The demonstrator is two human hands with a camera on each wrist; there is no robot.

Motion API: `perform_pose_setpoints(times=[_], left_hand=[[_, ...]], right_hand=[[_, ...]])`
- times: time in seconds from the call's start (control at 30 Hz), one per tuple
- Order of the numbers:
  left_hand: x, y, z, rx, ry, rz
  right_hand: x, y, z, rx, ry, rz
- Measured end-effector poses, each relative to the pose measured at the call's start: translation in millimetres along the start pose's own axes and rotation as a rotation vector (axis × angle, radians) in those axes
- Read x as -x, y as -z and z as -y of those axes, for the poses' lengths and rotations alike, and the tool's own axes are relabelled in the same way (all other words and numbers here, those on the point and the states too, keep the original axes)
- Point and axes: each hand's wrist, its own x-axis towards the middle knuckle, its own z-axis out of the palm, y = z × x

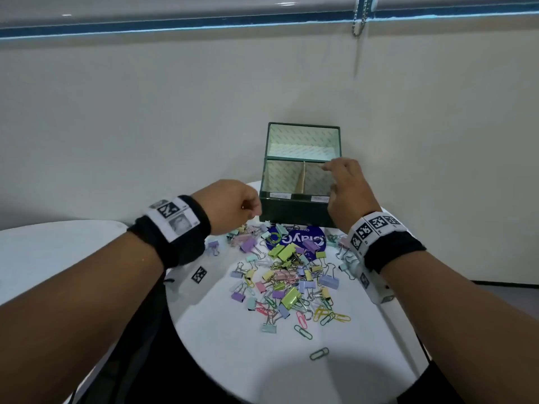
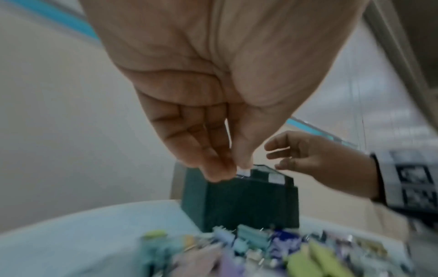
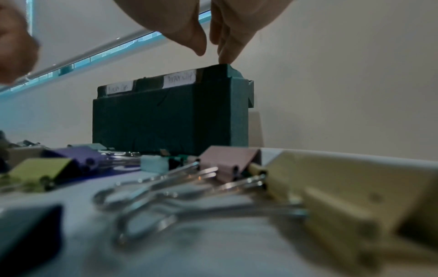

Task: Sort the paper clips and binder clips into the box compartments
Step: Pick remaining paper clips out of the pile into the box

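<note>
A dark green box (image 1: 294,208) stands open at the back of the round white table (image 1: 233,360), its lid leaning on the wall. A divider (image 1: 302,177) splits it into two compartments, each with a white label (image 3: 180,78) on the front rim. Pastel binder clips and paper clips (image 1: 291,275) lie heaped in front of it. My left hand (image 1: 250,209) hovers at the box's front left corner, thumb and fingertips (image 2: 227,168) pinched together; anything between them is hidden. My right hand (image 1: 329,176) is spread loosely over the right compartment, one fingertip (image 3: 225,60) touching the box's rim.
A blue round logo sticker (image 1: 294,239) lies under the clips near the box. One green paper clip (image 1: 319,353) sits alone toward the table's front. A printed marker tag (image 1: 199,274) is on the table's left side. A second white table (image 1: 43,252) stands on the left.
</note>
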Motion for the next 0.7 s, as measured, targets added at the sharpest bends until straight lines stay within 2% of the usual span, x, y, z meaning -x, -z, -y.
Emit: perform_pose_setpoints(times=[0.1, 0.17, 0.23, 0.3, 0.37, 0.47, 0.53, 0.63, 0.7], left_hand=[[12.3, -14.6, 13.9, -0.115, 0.056, 0.045], [13.7, -27.6, 21.3, -0.112, 0.088, 0.066], [12.9, -40.8, 24.1, -0.109, 0.065, 0.078], [11.4, -50.3, 21.9, -0.131, -0.011, 0.091], [9.9, -54.2, 17.1, -0.187, -0.064, 0.101], [6.6, -55.9, 12.0, -0.219, -0.084, 0.093], [7.2, -53.1, 10.5, -0.221, -0.026, 0.038], [11.5, -40.3, 18.9, -0.333, 0.184, -0.159], [13.9, -34.5, 26.8, -0.329, 0.309, -0.193]], right_hand=[[1.7, 0.1, 3.1, 0.116, 0.057, -0.022], [3.8, 0.8, 10.8, 0.165, 0.142, 0.028], [6.9, -0.5, 21.4, 0.212, 0.204, 0.214], [10.1, -1.7, 30.1, 0.327, 0.192, 0.448], [11.6, 0.2, 32.9, 0.487, 0.100, 0.616], [13.9, 2.2, 32.2, 0.670, -0.037, 0.735], [14.8, 1.9, 30.3, 0.727, -0.063, 0.773], [16.0, 2.3, 26.0, 0.660, -0.104, 0.740], [16.6, 3.8, 24.3, 0.620, -0.120, 0.734]])
